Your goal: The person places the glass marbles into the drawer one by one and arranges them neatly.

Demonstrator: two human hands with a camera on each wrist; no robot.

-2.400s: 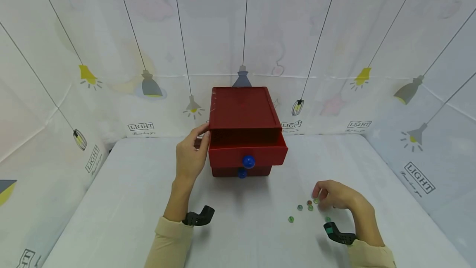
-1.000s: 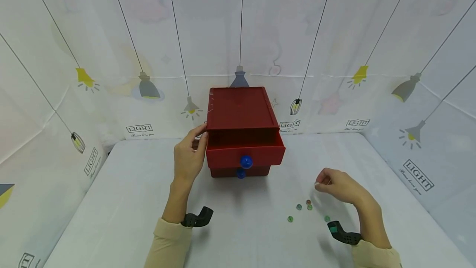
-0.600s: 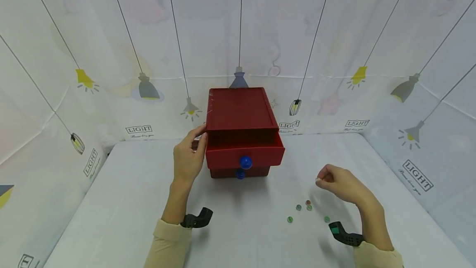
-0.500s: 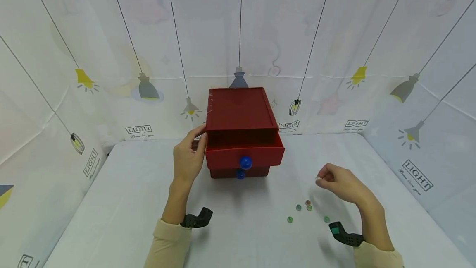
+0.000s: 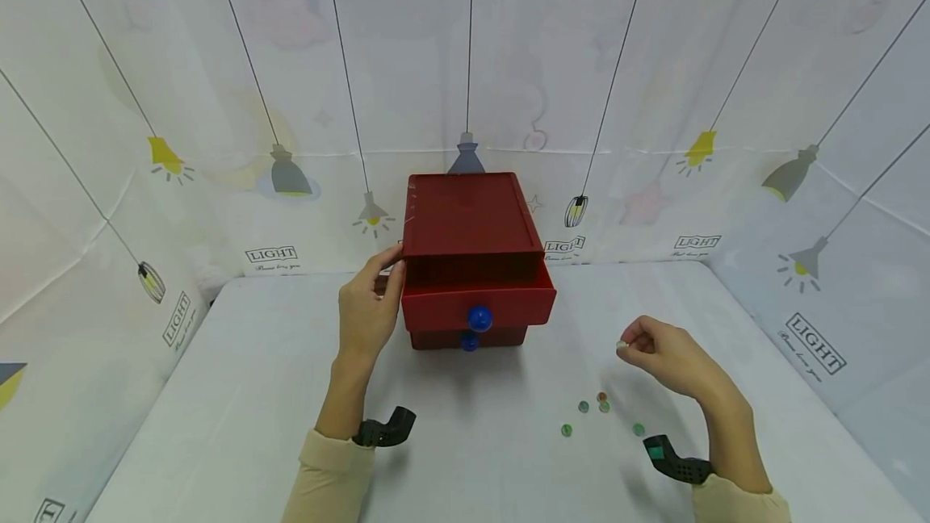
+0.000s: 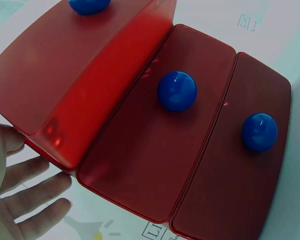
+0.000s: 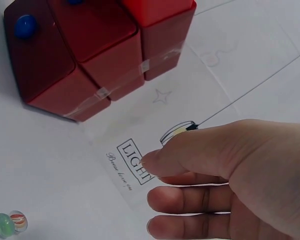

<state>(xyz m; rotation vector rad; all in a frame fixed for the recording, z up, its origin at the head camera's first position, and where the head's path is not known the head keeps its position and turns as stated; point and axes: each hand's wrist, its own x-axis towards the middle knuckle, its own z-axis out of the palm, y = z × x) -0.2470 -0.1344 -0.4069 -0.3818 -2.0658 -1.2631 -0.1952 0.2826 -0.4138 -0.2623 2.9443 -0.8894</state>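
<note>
A red drawer cabinet (image 5: 468, 216) with blue knobs stands at the back middle, its top drawer (image 5: 443, 309) pulled out. My left hand (image 5: 366, 317) steadies its left side, fingertips touching the wall beside the drawer; the left wrist view shows these fingers (image 6: 32, 200) fairly straight. My right hand (image 5: 664, 357), raised over the table at right, pinches a small pale marble (image 5: 622, 344) between thumb and fingertips. In the right wrist view the thumb (image 7: 175, 157) hides that marble. Several glass marbles lie below the right hand, among them a green one (image 5: 567, 430).
The white-covered table (image 5: 240, 426) meets a patterned cloth backdrop (image 5: 291, 63) just behind the cabinet. A bluish marble (image 5: 584, 407) and an orange-red one (image 5: 601, 397) lie near the middle right; another green marble (image 5: 638, 429) sits near the right wrist camera (image 5: 676, 462).
My right hand has taken a marble from the group on the table and lifted it up and back, then slowed almost to a stop. The left hand and the cabinet hold their place.
</note>
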